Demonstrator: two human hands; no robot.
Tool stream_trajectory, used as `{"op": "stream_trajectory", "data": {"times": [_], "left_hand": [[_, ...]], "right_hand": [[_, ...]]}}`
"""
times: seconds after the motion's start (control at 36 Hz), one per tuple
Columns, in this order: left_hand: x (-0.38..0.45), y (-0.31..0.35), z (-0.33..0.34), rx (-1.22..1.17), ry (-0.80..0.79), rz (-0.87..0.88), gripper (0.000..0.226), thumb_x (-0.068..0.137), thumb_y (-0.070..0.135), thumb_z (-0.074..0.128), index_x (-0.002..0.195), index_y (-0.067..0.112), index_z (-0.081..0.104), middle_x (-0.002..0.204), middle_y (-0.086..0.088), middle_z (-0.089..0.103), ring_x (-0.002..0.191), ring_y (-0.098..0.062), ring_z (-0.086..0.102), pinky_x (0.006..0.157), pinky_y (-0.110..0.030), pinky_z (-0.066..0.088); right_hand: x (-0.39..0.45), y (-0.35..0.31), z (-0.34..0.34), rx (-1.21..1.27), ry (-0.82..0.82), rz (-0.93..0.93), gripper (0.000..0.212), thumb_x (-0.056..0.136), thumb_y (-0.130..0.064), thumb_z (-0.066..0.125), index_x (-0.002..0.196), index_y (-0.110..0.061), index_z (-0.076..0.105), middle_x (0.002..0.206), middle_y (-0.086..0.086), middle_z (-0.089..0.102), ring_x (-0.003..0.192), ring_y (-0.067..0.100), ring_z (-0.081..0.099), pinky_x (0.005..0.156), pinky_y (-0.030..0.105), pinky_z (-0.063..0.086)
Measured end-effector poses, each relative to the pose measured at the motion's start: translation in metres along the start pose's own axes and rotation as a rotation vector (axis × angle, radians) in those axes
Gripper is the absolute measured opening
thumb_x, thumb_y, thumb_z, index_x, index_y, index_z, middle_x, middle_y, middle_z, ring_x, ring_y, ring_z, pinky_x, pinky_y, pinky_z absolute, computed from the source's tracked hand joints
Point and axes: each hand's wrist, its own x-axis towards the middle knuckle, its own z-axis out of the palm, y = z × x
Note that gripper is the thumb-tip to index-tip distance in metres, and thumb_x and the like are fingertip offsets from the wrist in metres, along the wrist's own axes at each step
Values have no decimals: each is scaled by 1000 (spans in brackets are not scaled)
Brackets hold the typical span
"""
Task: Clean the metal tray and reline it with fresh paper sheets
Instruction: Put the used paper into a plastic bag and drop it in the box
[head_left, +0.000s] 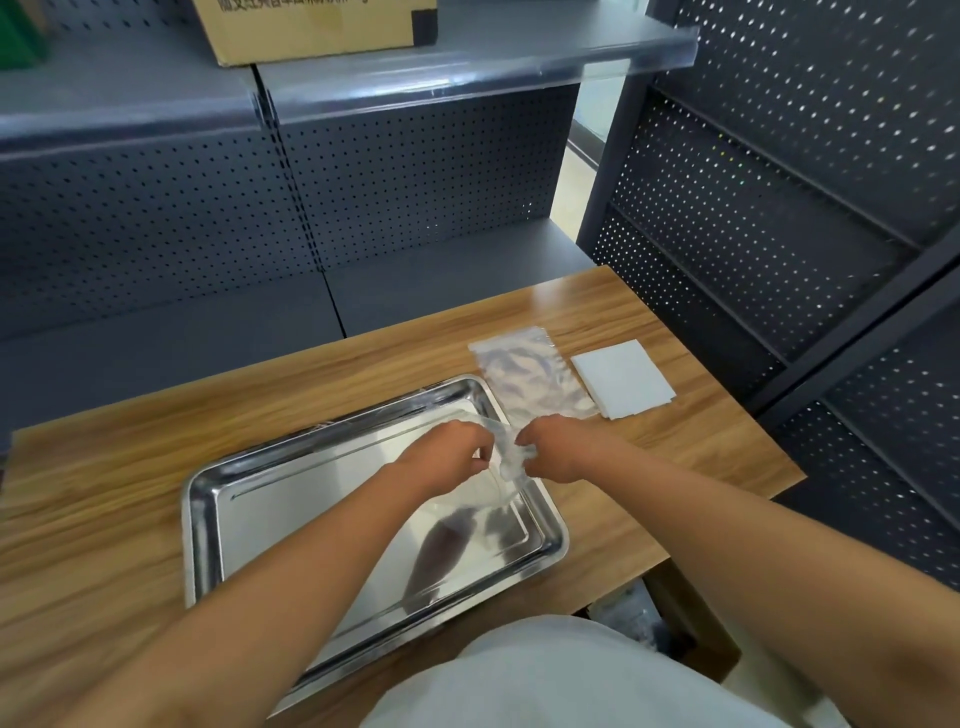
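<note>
So I see my left hand (451, 448) and right hand (551, 446) pinching a thin translucent sheet (506, 457) above the shiny rectangular metal tray (208, 519); beyond my right hand, the white square paper stack (623, 376) looks untouched, so relining seems barely begun.

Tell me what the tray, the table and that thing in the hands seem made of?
Tray: polished metal, likely stainless steel; it mirrors the arms. Table: wood-grain surface, possibly laminate. Crumpled sheet held by left hand and right hand: thin clear plastic, see-through and glossy.
</note>
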Motion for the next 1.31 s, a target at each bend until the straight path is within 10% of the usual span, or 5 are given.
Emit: {"op": "stream_trajectory", "data": {"times": [0.42, 0.75, 0.92, 1.06, 1.31], "left_hand": [[-1, -8, -6, -423, 67, -87, 12, 82, 10, 74, 75, 18, 68, 95, -3, 73, 103, -19, 65, 89, -37, 50], [7, -4, -24, -705, 111, -69, 8, 80, 2, 76, 79, 1, 69, 98, -13, 73, 104, -11, 68, 88, -23, 52], [8, -6, -41, -927, 98, -133, 12, 82, -8, 71, 79, 2, 65, 113, -12, 69, 103, -6, 67, 85, -24, 56], [8, -8, -52, -946, -52, -94, 13, 82, -4, 72, 78, 7, 67, 115, -6, 70, 109, -8, 66, 87, -25, 55], [-1, -14, -61, -909, -84, -144, 11, 83, 17, 73, 91, 24, 75, 110, 6, 71, 96, -9, 65, 94, -34, 54]], "right_hand": [[8, 5, -13, 388, -89, -53, 79, 71, -9, 81, 141, -26, 47, 125, -2, 49, 109, 18, 50, 90, 30, 44], [11, 1, -9, 699, 286, -116, 15, 80, -6, 77, 93, -14, 74, 95, 0, 72, 92, 16, 67, 83, 36, 55], [9, 8, -17, 707, 845, 22, 22, 77, -32, 80, 89, -21, 65, 84, -7, 61, 74, 8, 55, 65, 23, 44], [12, 11, -36, 899, 382, -34, 47, 77, -11, 72, 120, -30, 65, 123, -1, 54, 99, 18, 59, 83, 31, 50], [17, 10, -36, 1199, 125, 20, 12, 81, 6, 59, 80, 5, 72, 78, 10, 70, 52, 26, 58, 52, 30, 50]]}}
